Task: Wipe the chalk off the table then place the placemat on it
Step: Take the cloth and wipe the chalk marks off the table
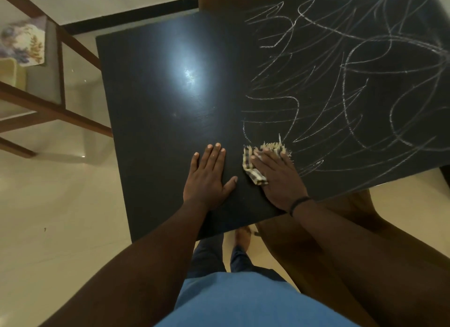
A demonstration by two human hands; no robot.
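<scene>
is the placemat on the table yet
No, the table holds only chalk, both hands and the cloth; the placemat lies on a chair.

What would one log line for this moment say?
left hand flat on table | right hand pressing cloth | chalk marks remain

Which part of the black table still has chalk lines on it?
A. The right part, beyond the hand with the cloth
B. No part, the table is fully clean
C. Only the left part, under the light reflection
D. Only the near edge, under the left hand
A: the chalk lines cover the right part of the table, past the right hand pressing the cloth; the left part shows none.
</scene>
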